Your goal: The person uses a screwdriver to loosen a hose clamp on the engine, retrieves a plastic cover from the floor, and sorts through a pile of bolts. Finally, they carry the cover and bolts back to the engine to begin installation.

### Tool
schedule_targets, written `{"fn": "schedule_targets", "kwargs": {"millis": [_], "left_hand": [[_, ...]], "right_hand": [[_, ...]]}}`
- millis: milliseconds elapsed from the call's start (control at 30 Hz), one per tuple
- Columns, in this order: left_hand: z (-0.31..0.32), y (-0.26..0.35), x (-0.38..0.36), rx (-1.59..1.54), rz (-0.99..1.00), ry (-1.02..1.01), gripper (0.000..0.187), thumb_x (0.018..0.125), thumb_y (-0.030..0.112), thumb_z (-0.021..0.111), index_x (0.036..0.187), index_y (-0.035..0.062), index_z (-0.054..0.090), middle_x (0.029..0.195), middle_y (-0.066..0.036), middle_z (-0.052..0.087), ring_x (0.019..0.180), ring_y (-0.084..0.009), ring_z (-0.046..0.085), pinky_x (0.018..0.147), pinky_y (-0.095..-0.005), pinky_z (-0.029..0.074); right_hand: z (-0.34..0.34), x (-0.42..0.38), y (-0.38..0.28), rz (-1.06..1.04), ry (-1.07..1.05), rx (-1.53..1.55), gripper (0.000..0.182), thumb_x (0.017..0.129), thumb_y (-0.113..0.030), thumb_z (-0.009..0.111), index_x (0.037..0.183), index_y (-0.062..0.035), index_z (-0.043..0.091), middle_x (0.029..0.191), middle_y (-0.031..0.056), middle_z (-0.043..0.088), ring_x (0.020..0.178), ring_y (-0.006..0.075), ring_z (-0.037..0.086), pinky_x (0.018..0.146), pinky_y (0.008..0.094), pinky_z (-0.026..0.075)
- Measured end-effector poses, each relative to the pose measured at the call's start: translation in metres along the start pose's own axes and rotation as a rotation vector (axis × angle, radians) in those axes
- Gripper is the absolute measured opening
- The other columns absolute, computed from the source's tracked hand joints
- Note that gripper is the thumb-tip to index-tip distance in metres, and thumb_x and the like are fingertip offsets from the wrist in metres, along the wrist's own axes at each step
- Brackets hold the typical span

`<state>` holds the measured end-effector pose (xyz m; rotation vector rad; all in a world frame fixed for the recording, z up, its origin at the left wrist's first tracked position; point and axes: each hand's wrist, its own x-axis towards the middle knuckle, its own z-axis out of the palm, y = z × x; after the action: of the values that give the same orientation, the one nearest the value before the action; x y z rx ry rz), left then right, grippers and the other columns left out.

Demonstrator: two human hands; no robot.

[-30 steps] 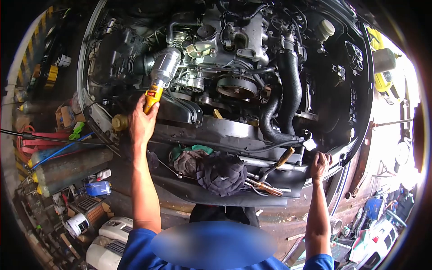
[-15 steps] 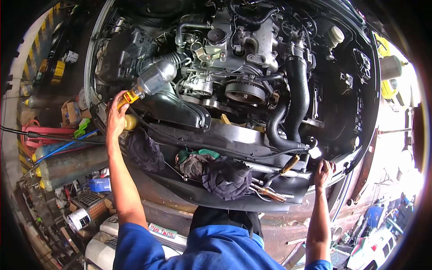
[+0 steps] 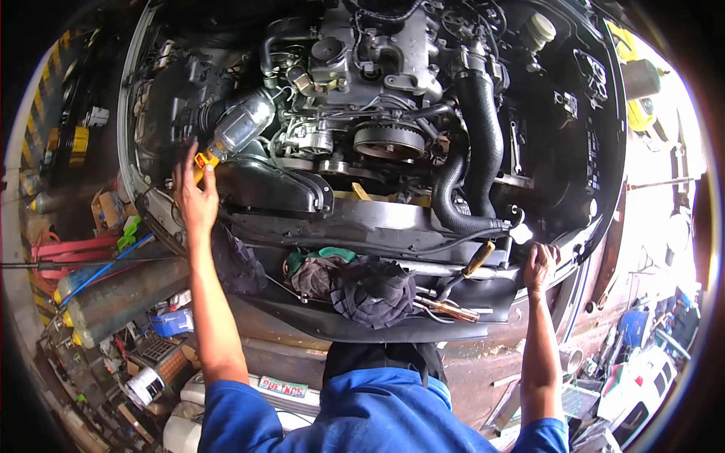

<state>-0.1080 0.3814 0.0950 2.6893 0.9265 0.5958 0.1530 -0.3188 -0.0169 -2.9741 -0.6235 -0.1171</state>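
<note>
A work lamp (image 3: 245,121) with a clear bulb-shaped cover and a yellow handle leans over the left part of the engine bay, its head towards the engine (image 3: 377,64). My left hand (image 3: 198,198) is around the lamp's handle, thumb and fingers apart and stretched along either side of it. Over at the right, my right hand (image 3: 539,266) rests with bent fingers on the car's front edge, beside a white cap (image 3: 521,233). Between the hands, dark cloths (image 3: 374,291) and a grey-green rag (image 3: 321,272) lie on the front panel.
Screwdrivers (image 3: 453,309) and a wooden-handled tool (image 3: 478,258) lie right of the cloths. A thick black hose (image 3: 480,128) bends down beside the toothed pulley (image 3: 389,140). Gas cylinders (image 3: 124,294) lie at the left. A wrench (image 3: 515,147) sits inside the bay.
My left hand's fingers have loosened and straightened around the lamp's handle, while the lamp stays almost in place. My right hand stays on the front edge. The view has shifted slightly.
</note>
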Motion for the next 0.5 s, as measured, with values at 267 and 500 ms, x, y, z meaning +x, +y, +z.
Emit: {"fn": "schedule_targets", "kwargs": {"millis": [267,500], "left_hand": [[0.078,0.179,-0.047,-0.479,0.322,-0.485,0.022,0.099,0.012,0.063,0.116,0.0021,0.072,0.109,-0.014,0.074,0.104,-0.0286,0.07,0.094,-0.0364,0.054],[0.189,0.246,-0.041,-0.095,0.156,-1.075,0.041,0.099,0.033,0.06,0.105,-0.0053,0.072,0.107,-0.024,0.073,0.102,-0.0404,0.07,0.092,-0.0482,0.055]], "right_hand": [[-0.002,0.001,-0.003,0.024,0.013,0.031,0.023,0.096,-0.023,0.057,0.098,-0.0085,0.074,0.099,0.0079,0.072,0.106,0.0253,0.063,0.115,0.0456,0.031],[0.0,0.0,-0.001,0.035,0.038,0.056,0.02,0.095,-0.021,0.058,0.098,-0.0091,0.073,0.095,0.0068,0.072,0.105,0.0246,0.064,0.116,0.0451,0.031]]}}
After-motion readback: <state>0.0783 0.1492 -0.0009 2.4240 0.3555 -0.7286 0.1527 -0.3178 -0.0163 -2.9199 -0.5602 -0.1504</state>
